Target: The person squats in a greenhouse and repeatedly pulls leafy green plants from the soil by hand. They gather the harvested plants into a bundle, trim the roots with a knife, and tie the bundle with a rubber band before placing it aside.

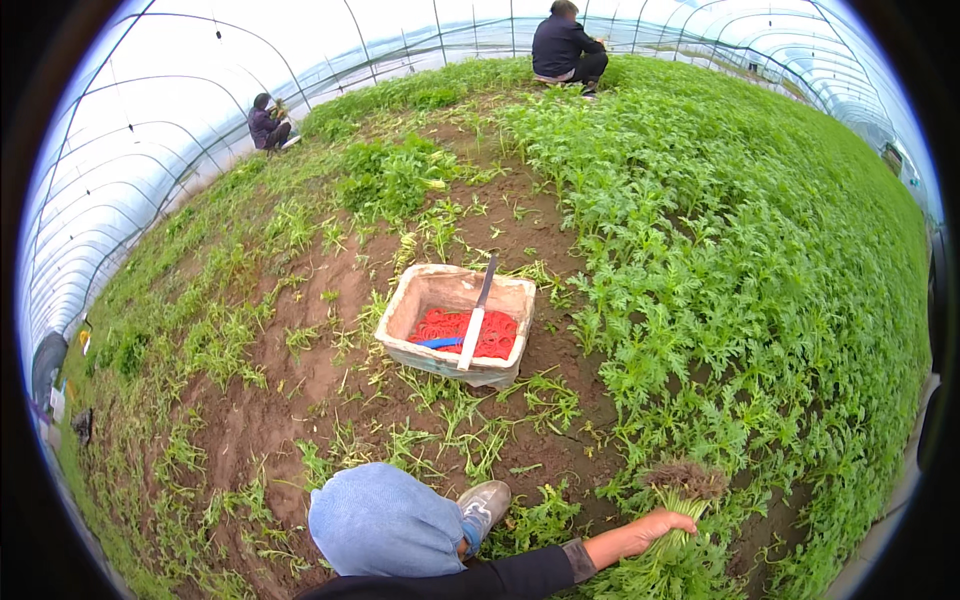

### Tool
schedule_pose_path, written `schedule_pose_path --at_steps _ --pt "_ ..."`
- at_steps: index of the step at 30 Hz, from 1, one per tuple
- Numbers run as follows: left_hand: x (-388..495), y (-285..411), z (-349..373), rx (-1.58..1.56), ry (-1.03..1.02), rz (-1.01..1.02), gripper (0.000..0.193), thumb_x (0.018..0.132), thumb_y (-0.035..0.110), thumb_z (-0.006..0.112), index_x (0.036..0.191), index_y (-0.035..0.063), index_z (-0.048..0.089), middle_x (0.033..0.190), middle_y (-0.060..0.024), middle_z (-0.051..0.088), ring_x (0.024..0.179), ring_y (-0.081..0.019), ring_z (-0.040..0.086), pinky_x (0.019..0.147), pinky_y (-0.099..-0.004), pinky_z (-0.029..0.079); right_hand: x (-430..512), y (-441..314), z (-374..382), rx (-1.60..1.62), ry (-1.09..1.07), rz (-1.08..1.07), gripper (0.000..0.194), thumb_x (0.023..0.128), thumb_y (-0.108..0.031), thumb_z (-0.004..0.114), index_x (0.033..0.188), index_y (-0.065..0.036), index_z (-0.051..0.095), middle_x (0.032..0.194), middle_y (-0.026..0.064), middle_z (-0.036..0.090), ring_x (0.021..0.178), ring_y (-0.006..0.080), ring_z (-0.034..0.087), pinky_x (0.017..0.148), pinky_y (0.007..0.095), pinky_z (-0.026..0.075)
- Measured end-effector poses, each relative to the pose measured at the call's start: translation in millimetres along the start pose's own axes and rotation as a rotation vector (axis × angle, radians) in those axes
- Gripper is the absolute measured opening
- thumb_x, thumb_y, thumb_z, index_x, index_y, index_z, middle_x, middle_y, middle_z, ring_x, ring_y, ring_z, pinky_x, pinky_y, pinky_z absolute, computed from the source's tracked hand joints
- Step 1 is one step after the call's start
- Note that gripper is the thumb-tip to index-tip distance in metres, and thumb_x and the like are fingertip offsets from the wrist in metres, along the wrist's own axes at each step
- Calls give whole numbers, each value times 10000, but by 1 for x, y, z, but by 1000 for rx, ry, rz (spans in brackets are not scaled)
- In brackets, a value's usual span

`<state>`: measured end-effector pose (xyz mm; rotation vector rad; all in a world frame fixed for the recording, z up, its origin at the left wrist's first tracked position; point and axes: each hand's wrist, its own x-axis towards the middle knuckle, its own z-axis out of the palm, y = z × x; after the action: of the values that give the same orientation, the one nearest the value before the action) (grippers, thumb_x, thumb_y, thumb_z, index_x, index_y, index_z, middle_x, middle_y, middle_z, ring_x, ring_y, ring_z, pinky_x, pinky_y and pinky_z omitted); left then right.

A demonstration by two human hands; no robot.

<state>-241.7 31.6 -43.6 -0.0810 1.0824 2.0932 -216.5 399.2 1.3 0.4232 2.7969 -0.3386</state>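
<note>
My right hand [663, 529] grips a bunch of leafy greens [676, 501] by the stems. Its soil-covered roots point up and away, while the leaves hang below the fist over the edge of the crop. My left hand is out of view. On the bare soil before me stands a worn, dirty white tub [397, 319] holding a heap of red rubber bands [497, 335]. A knife with a white handle [472, 339] leans across the tub, its dark blade [487, 281] over the far rim. Beside the handle lies a blue object [439, 343], partly hidden.
Dense lobed-leaf greens [712, 262] grow along the right. Cut stems and leaves litter the soil [277, 420] at left; a pile of greens [390, 176] lies beyond the tub. Two people squat farther off, one [568, 45] ahead, another [268, 124] left. My bent knee [382, 517] is near.
</note>
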Motion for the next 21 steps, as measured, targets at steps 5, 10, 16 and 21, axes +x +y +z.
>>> schedule_pose_path --at_steps 5,10,16,21 --pt "-1 -13 3 90 -89 184 290 840 301 621 988 63 695 1178 -69 631 1161 -212 515 1080 -360 255 -41 -37 -51 237 108 -91 222 943 -310 524 941 -97 587 805 -19 493 690 115 438 575 305 376" --pt "1 -21 4 68 -32 180 385 871 230 575 1165 -17 596 1161 -115 644 1078 -217 597 976 -366 419 -60 -74 -55 660 -145 38 224 959 -304 515 899 -93 562 682 -51 471 567 81 407 495 271 352" --pt "-4 -11 31 -218 -158 146 472 832 152 576 1256 -50 532 1170 -128 641 995 -221 637 914 -338 477 -68 -140 0 859 -469 23 384 972 -389 462 1174 -85 580 744 -6 540 592 102 482 463 271 399" --pt "-12 -22 33 -235 -74 -59 334 794 144 651 1086 -19 649 1010 -77 682 883 -180 645 815 -321 498 -75 -141 33 821 -453 -282 396 1001 -285 466 1204 44 553 1225 111 536 1178 202 457 1032 329 327"
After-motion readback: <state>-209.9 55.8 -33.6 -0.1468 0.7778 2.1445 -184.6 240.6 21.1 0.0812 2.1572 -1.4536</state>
